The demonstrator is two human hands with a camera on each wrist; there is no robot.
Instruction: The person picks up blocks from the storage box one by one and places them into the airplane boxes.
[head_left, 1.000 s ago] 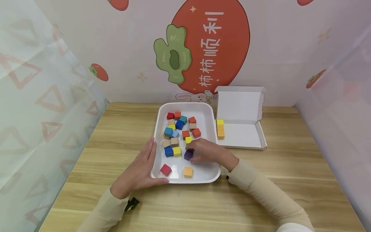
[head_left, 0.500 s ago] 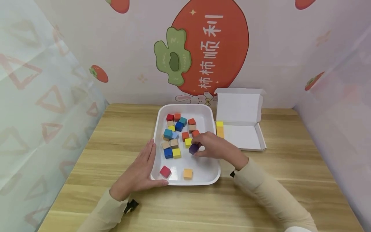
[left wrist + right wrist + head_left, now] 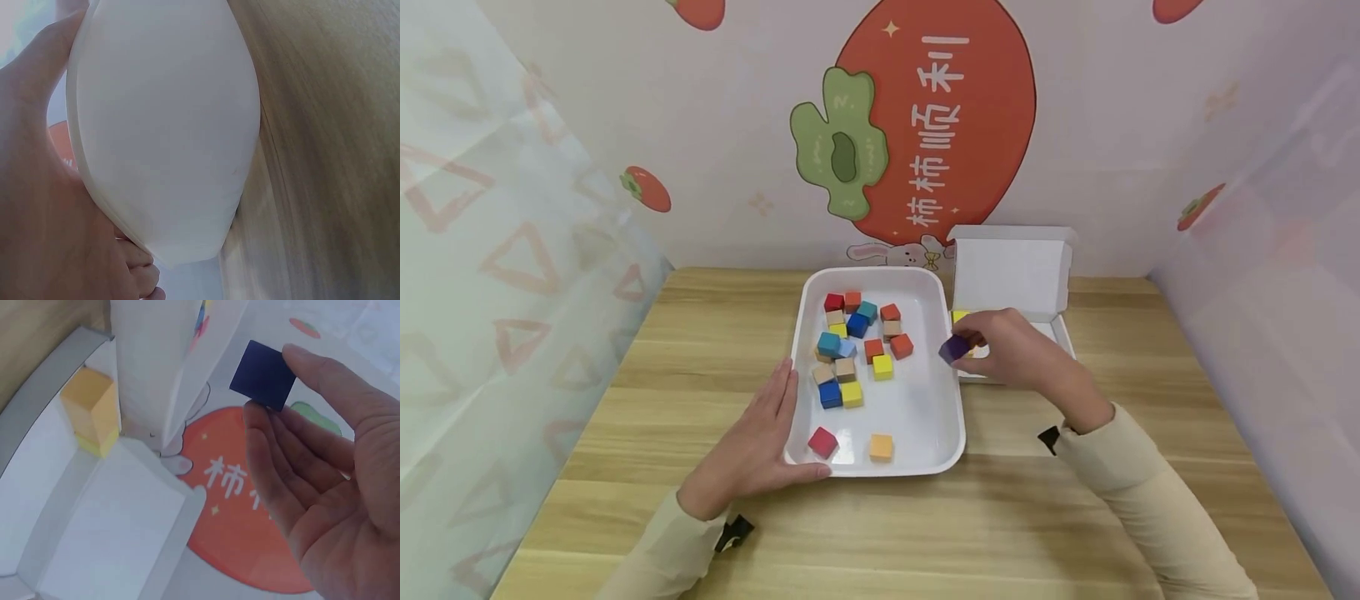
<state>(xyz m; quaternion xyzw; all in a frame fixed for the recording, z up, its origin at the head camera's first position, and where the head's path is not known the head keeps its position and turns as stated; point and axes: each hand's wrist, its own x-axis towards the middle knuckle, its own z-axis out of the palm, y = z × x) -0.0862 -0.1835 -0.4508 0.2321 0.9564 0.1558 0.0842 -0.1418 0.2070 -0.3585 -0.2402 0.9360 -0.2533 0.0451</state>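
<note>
Purple marks the cube (image 3: 955,349) that matters here: the right hand (image 3: 1022,358) pinches it between thumb and fingertips, up in the air about where the right rim of the white tray (image 3: 921,433) and the open white box (image 3: 1011,273) sit side by side (the same cube reads almost navy in the right wrist view). The left hand (image 3: 747,454) is spread wide, fingers straight along the tray's left rim and thumb at its near edge, apparently steadying it. In the tray lie many more cubes, mostly towards the far and left parts, with an orange cube (image 3: 882,447) and a crimson cube (image 3: 823,442) near the front. In the box, orange blocks (image 3: 94,403) and a yellow block (image 3: 103,445) stand against the side wall nearest the tray. The step in hand looks like a transfer from tray to box, about midway. The next move probably calls for clearing the box's low wall, lowering the cube beside that row and loosening the pinch without nudging its neighbours.
</note>
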